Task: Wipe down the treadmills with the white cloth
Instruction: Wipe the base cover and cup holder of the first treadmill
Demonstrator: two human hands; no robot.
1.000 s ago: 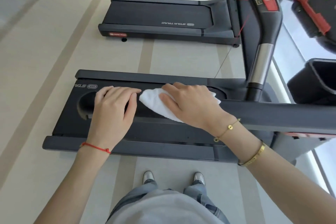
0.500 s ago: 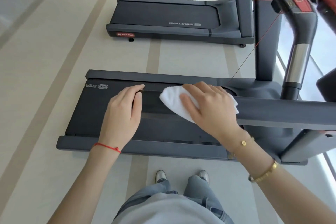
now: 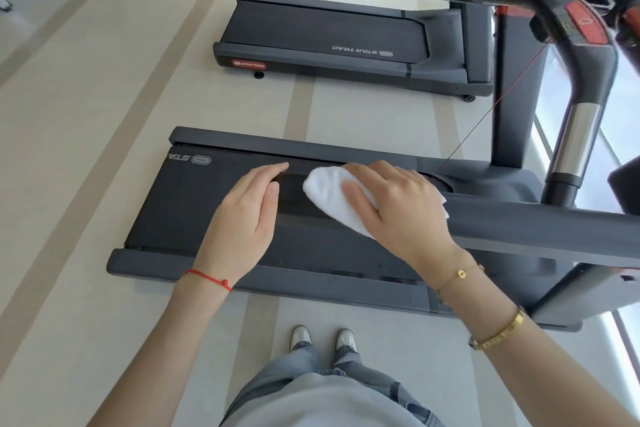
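Two hands on handrail, right hand flat, covering most of white cloth, left hand flat

The white cloth looks soft and nubby, like terry towelling. Beneath it, the near treadmill has a matt black belt with a faintly grainy look, framed by smooth dark-grey plastic side rails. To the right of the cloth, the handrail upright carries a polished, glossy metal sleeve between matt black plastic sections. The floor is smooth, pale and low-sheen.
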